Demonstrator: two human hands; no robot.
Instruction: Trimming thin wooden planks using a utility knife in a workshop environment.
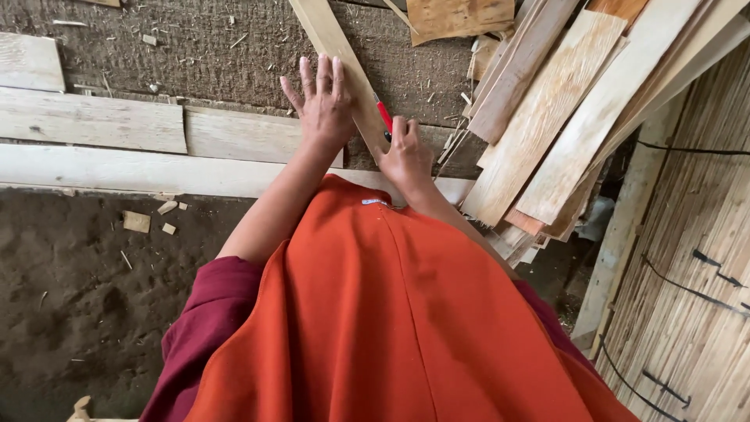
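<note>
A narrow pale wooden strip (332,43) runs diagonally from the top middle down toward me. My left hand (322,105) lies flat with fingers spread, pressing on the strip's left side. My right hand (406,152) is closed around a red pen-like tool (383,116) whose tip touches the strip's right edge. An orange garment (391,312) over dark red sleeves fills the lower middle of the view.
Long pale planks (94,121) lie flat at the left on a sawdust-strewn surface. A pile of thin wooden boards (562,117) leans at the upper right. A wall of bundled slats (695,258) tied with black wire stands at the right. Small wood scraps (137,222) lie on the dirt floor.
</note>
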